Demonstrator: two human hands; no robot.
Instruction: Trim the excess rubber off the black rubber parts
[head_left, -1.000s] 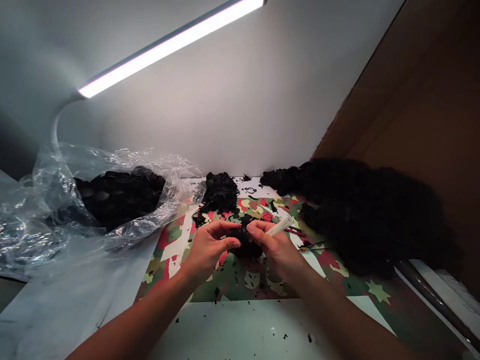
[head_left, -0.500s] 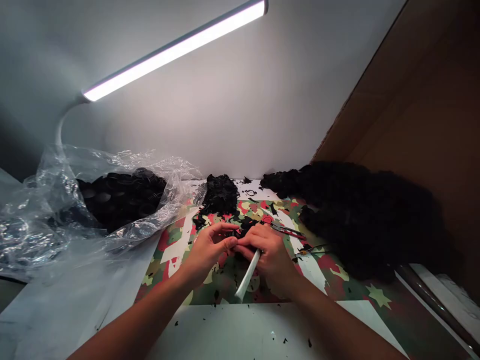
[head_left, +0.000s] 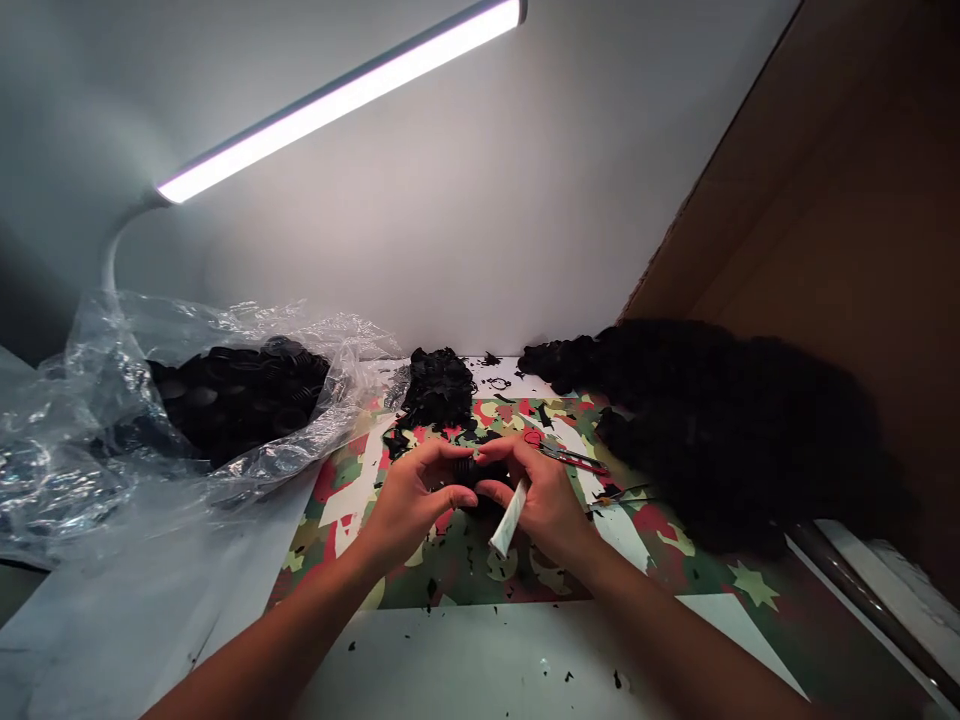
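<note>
view: head camera, looking forward and down at a work surface under a lamp
left hand [head_left: 415, 498]: near centre, fingers curled, thumb and forefinger pressed together on a small black piece
right hand [head_left: 546, 497]: just right of the left hand, fingertips meeting it; thumb and forefinger close on the same piece, the other fingers are wrapped around a white stick
small black piece [head_left: 466, 470]: held between the fingertips of both hands, above the mat; mostly hidden by fingers, shape cannot be told
white stick [head_left: 508, 519]: juts out from under the right palm, slanting toward the near left, free end over the mat
camouflage mat [head_left: 347, 478]: green, red and cream pattern, lies flat under both hands, littered with black scraps
red-handled tool [head_left: 571, 458]: lies on the mat just right of the right hand, untouched
small black pile [head_left: 439, 384]: far side of the mat, beyond the hands, against the wall
large black heap [head_left: 750, 430]: right side, well apart from the hands, runs from the far wall toward the near right
plastic bag [head_left: 97, 440]: clear, crumpled, open at left; holds black round parts [head_left: 232, 395]
lamp [head_left: 337, 95]: lit white bar overhead, slanting up to the right
cardboard panel [head_left: 847, 200]: brown, stands at far right behind the heap
white surface [head_left: 487, 660]: near edge, under the forearms, speckled with black bits
</note>
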